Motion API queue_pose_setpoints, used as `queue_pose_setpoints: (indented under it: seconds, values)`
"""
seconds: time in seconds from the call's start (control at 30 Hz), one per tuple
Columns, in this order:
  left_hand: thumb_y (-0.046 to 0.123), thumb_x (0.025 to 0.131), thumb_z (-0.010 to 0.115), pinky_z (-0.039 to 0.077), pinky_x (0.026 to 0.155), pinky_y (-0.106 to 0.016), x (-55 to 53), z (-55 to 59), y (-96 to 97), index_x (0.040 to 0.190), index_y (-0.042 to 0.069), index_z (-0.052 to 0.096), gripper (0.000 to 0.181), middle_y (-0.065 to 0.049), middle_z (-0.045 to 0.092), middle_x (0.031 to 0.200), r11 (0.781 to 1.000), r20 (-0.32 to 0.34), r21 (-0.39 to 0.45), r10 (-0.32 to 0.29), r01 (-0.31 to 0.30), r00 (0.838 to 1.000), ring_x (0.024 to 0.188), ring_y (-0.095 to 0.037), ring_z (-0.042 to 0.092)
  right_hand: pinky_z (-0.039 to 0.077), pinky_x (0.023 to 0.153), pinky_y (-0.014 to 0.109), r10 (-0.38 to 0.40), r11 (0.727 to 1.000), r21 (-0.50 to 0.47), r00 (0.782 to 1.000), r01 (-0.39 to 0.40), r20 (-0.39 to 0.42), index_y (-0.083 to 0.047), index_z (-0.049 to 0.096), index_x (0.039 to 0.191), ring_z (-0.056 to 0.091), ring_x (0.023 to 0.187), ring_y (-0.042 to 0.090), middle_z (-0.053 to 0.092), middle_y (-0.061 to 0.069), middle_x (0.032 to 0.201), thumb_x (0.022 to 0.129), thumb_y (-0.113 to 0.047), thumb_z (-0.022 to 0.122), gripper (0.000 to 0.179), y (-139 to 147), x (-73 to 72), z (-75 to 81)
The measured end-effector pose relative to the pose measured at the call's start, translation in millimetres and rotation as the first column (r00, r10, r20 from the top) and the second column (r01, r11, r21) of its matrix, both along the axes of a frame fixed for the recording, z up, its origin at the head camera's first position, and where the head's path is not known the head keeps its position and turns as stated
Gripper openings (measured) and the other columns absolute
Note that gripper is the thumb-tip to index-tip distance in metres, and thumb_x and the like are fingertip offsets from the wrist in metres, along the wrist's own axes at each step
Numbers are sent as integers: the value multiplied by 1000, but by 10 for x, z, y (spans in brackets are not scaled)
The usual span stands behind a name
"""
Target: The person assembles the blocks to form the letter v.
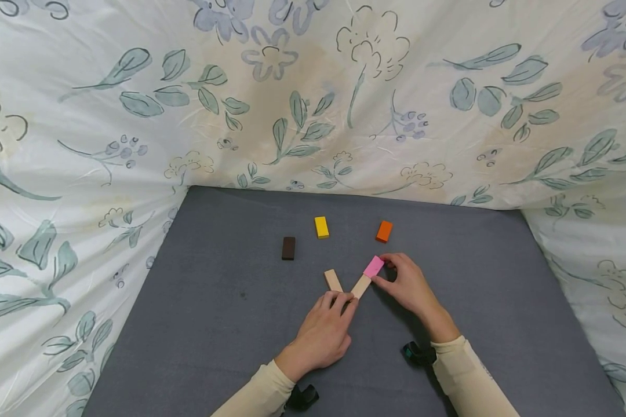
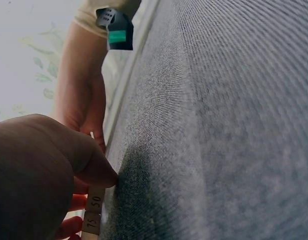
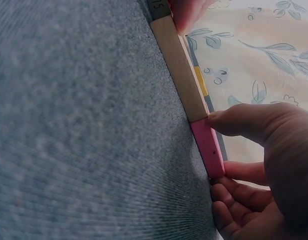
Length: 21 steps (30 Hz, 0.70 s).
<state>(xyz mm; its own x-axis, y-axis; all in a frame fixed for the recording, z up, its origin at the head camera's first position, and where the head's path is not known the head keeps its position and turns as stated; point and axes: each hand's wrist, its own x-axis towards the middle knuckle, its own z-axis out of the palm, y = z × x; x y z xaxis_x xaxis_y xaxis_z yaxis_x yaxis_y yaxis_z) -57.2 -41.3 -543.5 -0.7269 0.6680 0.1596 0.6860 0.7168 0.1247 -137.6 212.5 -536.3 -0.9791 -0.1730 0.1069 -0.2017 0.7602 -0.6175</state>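
Two pale wooden strips form a V on the grey cloth; the left strip (image 1: 332, 280) and the right strip (image 1: 361, 286) meet under my left hand (image 1: 320, 333). That hand holds the blocks at the point of the V, fingers on the far side and thumb on the near side. Block edges printed 50 (image 2: 95, 201) and 75 (image 2: 91, 223) show in the left wrist view. A pink block (image 1: 373, 266) lies end to end with the right strip. My right hand (image 1: 407, 286) pinches it, thumb by the joint and a finger at its outer end.
Beyond the hands lie a dark brown block (image 1: 288, 248), a yellow block (image 1: 321, 227) and an orange block (image 1: 384, 231), apart from one another. A flower-patterned white curtain (image 1: 292, 133) borders the grey cloth (image 1: 203, 313) at the back and sides.
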Motion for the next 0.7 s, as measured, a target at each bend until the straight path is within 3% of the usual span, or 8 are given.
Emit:
queue_pose_setpoints:
  seconds: [0.7]
  values:
    - [24, 93, 74, 41, 117, -43, -3, -13, 16, 152, 11, 60, 62, -7, 53, 151, 1000, 1, 13, 10, -10, 1000, 133, -27, 49, 53, 98, 58, 24, 1000, 2, 1000, -24, -16, 4, 68, 137, 65, 110, 35, 67, 19, 126, 95, -19, 85, 51, 19, -10, -1]
